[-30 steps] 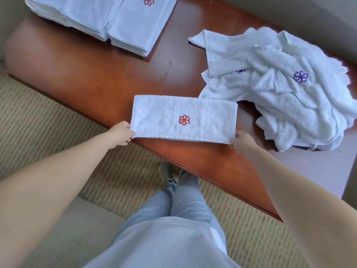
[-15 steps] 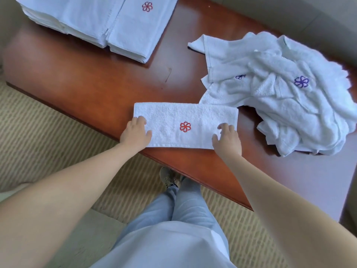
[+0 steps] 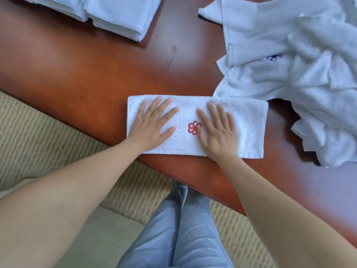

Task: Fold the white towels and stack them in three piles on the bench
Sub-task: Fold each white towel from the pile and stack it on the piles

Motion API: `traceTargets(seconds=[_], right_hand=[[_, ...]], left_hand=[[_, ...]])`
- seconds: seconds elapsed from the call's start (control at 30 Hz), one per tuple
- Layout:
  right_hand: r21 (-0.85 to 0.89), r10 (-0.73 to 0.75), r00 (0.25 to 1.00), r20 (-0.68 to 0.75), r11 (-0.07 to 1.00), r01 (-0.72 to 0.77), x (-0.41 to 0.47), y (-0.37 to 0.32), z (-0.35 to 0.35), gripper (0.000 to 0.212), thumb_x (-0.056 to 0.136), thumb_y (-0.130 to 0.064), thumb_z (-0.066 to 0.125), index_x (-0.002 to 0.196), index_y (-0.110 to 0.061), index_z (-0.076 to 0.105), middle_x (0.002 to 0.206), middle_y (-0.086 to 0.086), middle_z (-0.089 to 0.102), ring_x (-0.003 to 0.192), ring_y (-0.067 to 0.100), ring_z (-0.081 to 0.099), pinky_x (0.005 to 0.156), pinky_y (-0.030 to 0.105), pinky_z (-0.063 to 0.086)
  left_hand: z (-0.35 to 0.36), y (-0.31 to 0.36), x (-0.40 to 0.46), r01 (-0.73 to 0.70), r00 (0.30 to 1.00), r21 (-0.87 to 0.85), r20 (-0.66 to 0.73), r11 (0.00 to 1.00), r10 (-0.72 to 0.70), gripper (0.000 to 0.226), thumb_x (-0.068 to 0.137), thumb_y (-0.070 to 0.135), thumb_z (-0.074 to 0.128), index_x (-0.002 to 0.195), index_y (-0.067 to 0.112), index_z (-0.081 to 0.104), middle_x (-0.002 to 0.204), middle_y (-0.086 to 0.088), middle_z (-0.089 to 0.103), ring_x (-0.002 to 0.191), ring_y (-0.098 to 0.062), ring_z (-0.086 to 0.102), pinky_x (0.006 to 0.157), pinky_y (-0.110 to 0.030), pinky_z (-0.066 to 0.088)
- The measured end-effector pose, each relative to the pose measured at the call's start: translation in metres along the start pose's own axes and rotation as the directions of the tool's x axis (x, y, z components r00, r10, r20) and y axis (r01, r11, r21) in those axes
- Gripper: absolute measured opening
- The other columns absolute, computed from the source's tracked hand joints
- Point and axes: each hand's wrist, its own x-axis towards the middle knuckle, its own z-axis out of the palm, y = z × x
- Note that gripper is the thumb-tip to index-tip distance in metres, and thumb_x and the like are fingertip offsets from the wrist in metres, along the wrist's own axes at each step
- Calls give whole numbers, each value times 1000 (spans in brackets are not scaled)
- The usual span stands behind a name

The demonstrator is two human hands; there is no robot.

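Near the bench's (image 3: 81,74) front edge lies the towel (image 3: 245,128), folded into a long strip with its red emblem (image 3: 194,128) up. Both hands rest flat on it with fingers spread, the left hand (image 3: 152,122) toward its left end and the right hand (image 3: 217,130) just right of the emblem. The step looks like smoothing before another fold; pressing outward from the middle should keep the edges aligned. Its far right corner touches the unfolded heap (image 3: 301,74). Folded piles (image 3: 116,14) sit well apart at the far left.
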Motion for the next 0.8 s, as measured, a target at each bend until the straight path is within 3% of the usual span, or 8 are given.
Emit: traceTargets(seconds=[0.07,0.23,0.33,0.47,0.57,0.67,0.8], right_hand=[[-22,26,999,23,999,-26,-2,17,-9,59,103,-48,42,159,-33,34,169,-2,25,157,23,18,126,47,16],[-113,297,952,74,951,-288,-14,60,-25,65,101,-51,33,162,-36,19,171,-6,14,158,21,8,128,45,7],[-122,330,930,163,942,-313,-7,56,-30,65,101,-52,28,163,-35,13,172,-4,6,159,22,1,128,44,0],[-104,288,883,371,958,-269,0,58,-61,68,104,-53,28,164,-34,1,172,-5,-10,158,21,-13,128,44,-5],[-24,269,852,449,957,-289,6,58,-89,69,100,-39,48,161,-34,17,171,-6,-2,158,21,-3,128,44,11],[27,323,807,494,922,-386,3,60,-109,60,97,-26,54,153,-31,35,168,-5,13,154,22,14,118,43,34],[107,399,763,508,850,-516,-15,72,-117,50,94,-19,56,143,-28,49,157,-8,27,140,19,32,87,36,52]], left_hand=[[0,-13,-10,56,998,-4,-16,998,-56,66,103,66,21,163,39,11,172,3,7,158,-26,4,125,-58,7],[5,-31,-19,137,990,-31,35,990,-136,69,101,71,17,162,41,10,172,2,1,157,-35,-5,119,-69,10],[-4,-27,-14,138,985,18,104,990,-139,70,100,72,11,162,41,3,172,0,-4,156,-38,-7,117,-71,9],[-31,-11,-7,207,937,147,254,967,-240,70,98,70,1,161,40,-8,170,0,-12,155,-38,-12,119,-68,-4],[-61,13,11,221,914,110,323,969,-245,65,102,51,31,160,29,15,170,-2,-2,156,-34,-7,120,-65,-5],[-80,40,37,121,924,50,358,991,-131,58,98,25,45,153,24,29,169,-1,4,157,-27,-5,123,-60,-5],[-88,91,80,38,926,-75,376,996,-7,51,98,25,48,148,24,37,167,-2,10,155,-26,3,125,-53,-2]])
